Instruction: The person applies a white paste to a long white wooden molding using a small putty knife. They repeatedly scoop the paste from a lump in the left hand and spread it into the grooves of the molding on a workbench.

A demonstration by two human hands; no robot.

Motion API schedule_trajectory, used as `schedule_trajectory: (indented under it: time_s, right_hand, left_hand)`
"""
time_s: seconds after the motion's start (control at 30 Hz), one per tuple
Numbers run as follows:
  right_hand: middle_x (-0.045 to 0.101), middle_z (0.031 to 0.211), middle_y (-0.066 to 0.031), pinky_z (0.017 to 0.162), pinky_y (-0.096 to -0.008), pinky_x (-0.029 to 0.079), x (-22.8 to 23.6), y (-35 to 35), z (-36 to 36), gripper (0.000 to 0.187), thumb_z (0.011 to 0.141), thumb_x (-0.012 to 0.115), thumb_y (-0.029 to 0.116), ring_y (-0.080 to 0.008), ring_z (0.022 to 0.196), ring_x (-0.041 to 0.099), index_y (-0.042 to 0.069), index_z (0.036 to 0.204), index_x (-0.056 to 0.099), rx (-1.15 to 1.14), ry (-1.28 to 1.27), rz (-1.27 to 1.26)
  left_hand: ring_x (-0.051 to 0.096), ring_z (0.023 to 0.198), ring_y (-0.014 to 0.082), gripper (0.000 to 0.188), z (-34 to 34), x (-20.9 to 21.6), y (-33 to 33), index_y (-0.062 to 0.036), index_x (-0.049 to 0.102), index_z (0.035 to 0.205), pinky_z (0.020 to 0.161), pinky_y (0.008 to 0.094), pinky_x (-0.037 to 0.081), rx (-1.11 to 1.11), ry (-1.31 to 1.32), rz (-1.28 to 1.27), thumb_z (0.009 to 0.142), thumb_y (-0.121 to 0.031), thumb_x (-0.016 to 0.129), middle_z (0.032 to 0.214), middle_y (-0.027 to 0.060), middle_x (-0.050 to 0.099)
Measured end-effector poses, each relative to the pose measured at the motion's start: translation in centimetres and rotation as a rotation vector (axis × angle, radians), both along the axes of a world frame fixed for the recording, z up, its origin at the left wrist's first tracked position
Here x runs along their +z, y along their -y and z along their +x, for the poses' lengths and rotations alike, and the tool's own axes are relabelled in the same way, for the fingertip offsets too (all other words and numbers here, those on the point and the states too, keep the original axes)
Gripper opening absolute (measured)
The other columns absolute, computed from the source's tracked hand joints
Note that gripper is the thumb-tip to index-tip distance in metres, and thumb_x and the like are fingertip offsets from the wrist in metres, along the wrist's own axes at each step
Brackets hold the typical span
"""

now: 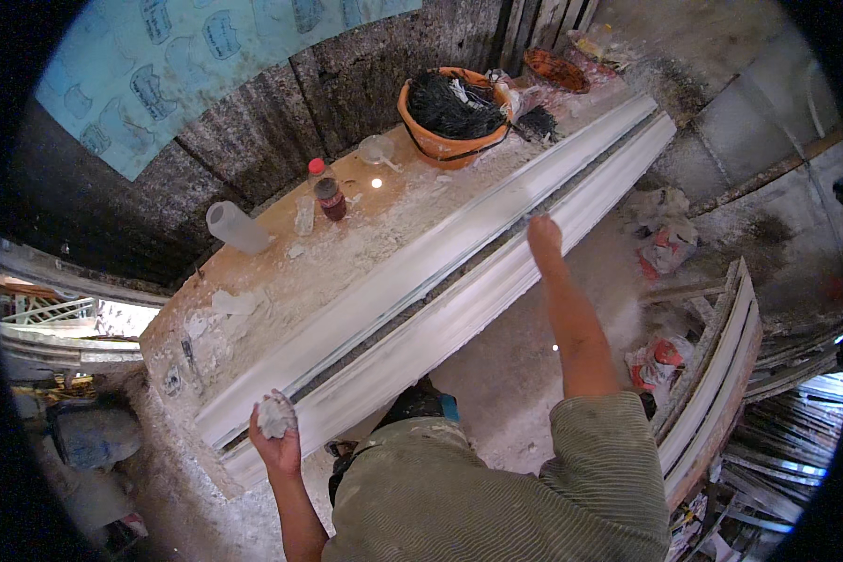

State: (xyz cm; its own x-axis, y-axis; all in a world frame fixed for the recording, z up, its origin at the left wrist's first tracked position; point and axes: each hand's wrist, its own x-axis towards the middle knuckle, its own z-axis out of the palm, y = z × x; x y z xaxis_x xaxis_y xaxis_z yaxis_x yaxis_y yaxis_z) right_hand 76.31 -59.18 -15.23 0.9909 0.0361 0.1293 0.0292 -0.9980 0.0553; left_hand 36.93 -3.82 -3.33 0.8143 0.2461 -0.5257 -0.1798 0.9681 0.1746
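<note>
Over the near white molding strip (440, 328) on the bench (347, 272), the right hand (544, 240) curls its fingers (538, 228), grip unclear; by the strip's left end, the left hand (277, 448) clasps a whitish lump (276, 415).

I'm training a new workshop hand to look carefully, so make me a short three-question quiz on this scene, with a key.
1. Which of the person's hands holds the pale lump?

2. True or false: the orange bucket on the table contains a mass of dark strands.

3. Multiple choice: what colour is the cap on the bottle of dark liquid?
A) Blue
B) Red
C) Green

Key:
1. The left hand.
2. True.
3. B.
</note>
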Motion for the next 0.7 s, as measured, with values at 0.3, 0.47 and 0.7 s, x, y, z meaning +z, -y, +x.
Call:
schedule_trajectory:
  time_s: [0.3, 0.47, 0.7]
  right_hand:
    - [0.067, 0.119, -0.0141, 0.094, -0.0440, 0.048, 3.1, -17.1, -11.2, 0.041, 0.089, 0.069, 0.030, -0.0310, 0.108, 0.063, 0.007, 0.123, 0.065, 0.432, -0.218, 0.698]
    - [0.066, 0.116, -0.0188, 0.095, -0.0400, 0.048, 5.4, -26.0, -20.0, 0.053, 0.082, 0.078, 0.032, -0.0289, 0.106, 0.063, 0.000, 0.122, 0.063, 0.202, -0.736, 1.231]
    - [0.065, 0.099, -0.0229, 0.085, -0.0511, 0.048, 1.8, -8.4, -6.1, 0.038, 0.088, 0.065, 0.034, -0.0427, 0.096, 0.060, 0.001, 0.106, 0.064, 0.062, -0.197, 0.423]
  left_hand:
    - [0.060, 0.115, 0.0318, 0.032, 9.2, -1.6, 10.0, 0.0017, 0.059, 0.118, 0.100, 0.0456, 0.050, -0.186, -0.293, 0.093, 0.094, -0.020, 0.058, 0.121, 0.0181, 0.064]
    - [0.058, 0.121, 0.0327, 0.030, 12.6, -1.2, 12.3, 0.0022, 0.059, 0.116, 0.105, 0.0448, 0.047, -0.219, -0.262, 0.054, 0.095, -0.018, 0.055, 0.127, 0.0199, 0.061]
    - [0.056, 0.124, 0.0331, 0.030, 9.2, 2.8, 5.3, -0.0021, 0.063, 0.111, 0.107, 0.0437, 0.045, 0.081, 0.006, 0.142, 0.098, -0.028, 0.056, 0.129, 0.0199, 0.060]
